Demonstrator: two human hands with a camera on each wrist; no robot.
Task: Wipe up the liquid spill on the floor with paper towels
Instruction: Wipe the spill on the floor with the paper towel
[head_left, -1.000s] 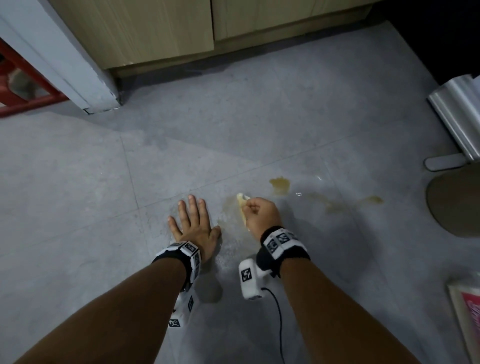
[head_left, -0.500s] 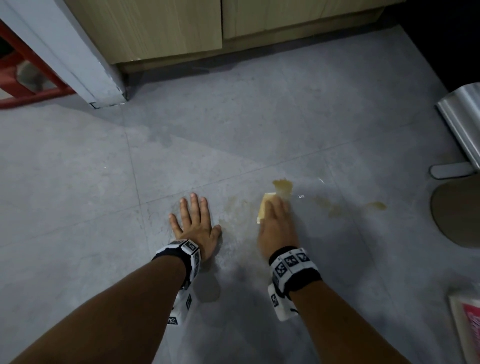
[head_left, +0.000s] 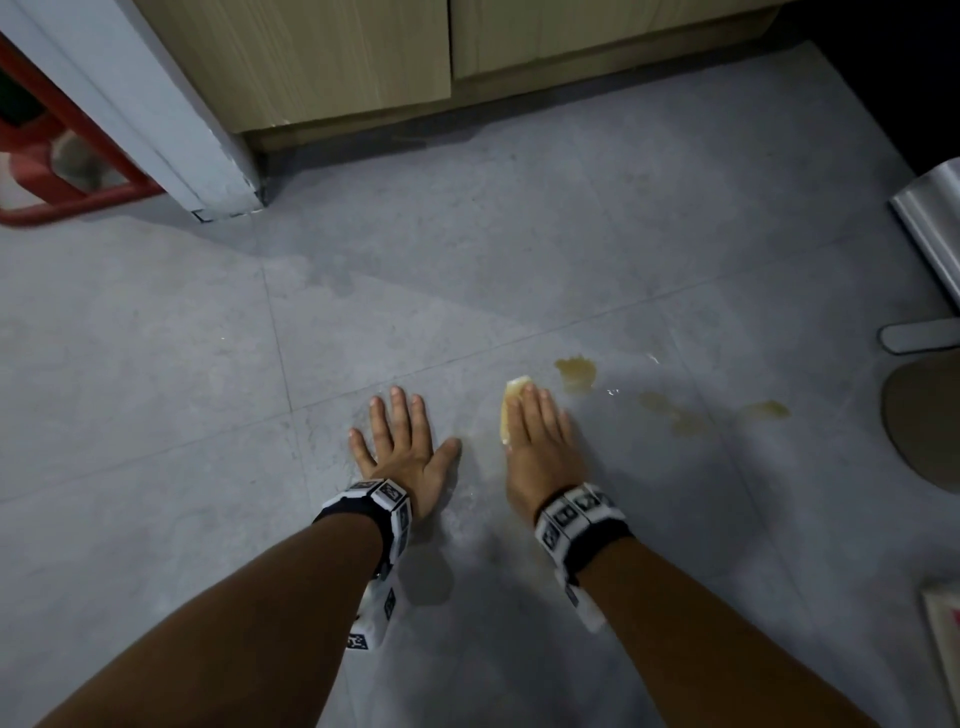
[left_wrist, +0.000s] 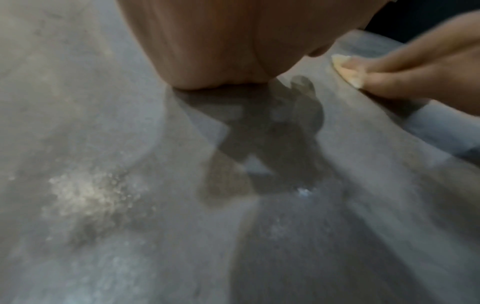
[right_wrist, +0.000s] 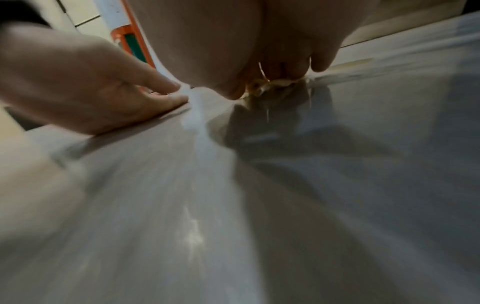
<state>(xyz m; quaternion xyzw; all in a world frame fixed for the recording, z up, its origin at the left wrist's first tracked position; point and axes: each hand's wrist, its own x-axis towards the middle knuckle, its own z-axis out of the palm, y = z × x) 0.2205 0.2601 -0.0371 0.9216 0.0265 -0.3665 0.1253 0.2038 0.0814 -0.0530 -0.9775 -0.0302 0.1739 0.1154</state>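
Since a second ago the right hand has gone from a fist bunched round the towel to lying flat on it, a little nearer the spill; the left hand has not shifted

At upper left of the head view a red frame and a pale door post stand by the wooden cabinet. Left of centre the left hand lies palm down on the floor, fingers wide and straight, holding nothing; likely it props the person's weight. Just right of it the right hand presses the yellowed towel to the floor with fingers flat and close together, so the paper soaks and slides; only its far left edge shows. The nearest puddle lies just beyond the fingertips, untouched, and fainter patches trail off to the right, so most wiping seems left to do. At right stand a metal bin and a round mat, near the farthest patch; they may crowd a wide sweep
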